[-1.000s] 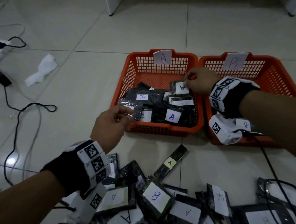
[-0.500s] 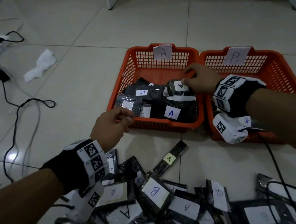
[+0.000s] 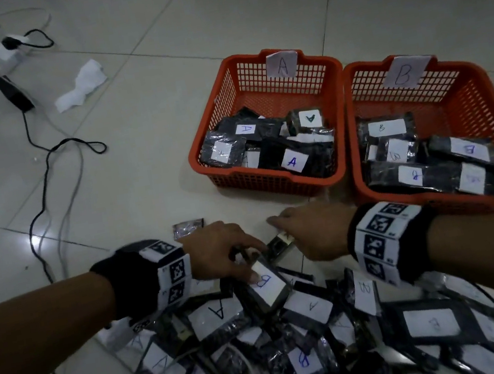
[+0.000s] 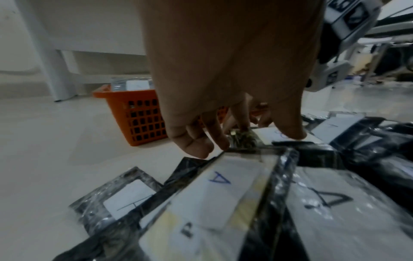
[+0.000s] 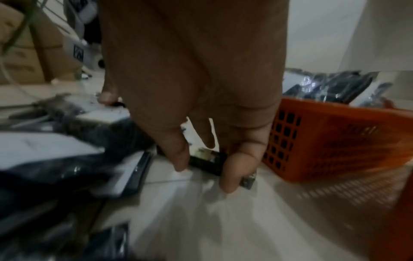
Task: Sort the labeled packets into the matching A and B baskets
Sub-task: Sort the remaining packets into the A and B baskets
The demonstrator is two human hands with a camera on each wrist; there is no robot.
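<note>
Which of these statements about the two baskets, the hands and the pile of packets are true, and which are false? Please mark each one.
1. The basket labeled A stands to the left of the basket labeled B. True.
2. The basket labeled B is empty. False: several packets marked B lie in it.
3. The left hand touches a packet marked B on the pile. True.
4. The right hand is inside the basket labeled A. False: it is down at the floor in front of the baskets, its fingers around a narrow dark packet.
5. The pile on the floor holds only packets marked A. False: both A and B labels show there.
</note>
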